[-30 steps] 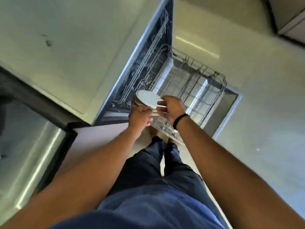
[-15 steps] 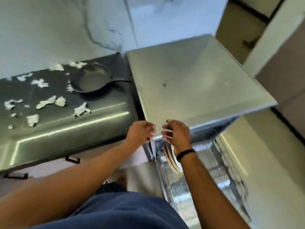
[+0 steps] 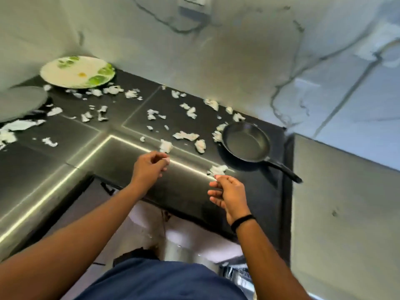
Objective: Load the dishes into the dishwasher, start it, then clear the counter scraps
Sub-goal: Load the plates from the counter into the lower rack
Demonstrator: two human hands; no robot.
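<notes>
Both hands hover empty over the dark tabletop (image 3: 194, 191), the left hand (image 3: 149, 167) and right hand (image 3: 229, 193) with fingers loosely curled, pinching nothing. The frying pan (image 3: 246, 145) at far right and the plate (image 3: 78, 71) at far left await loading, likely the reason for the reach.

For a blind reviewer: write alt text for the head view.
Two empty hands, left and right, hover over a dark counter strewn with white scraps. A black frying pan sits right; a green-patterned plate far left.
</notes>
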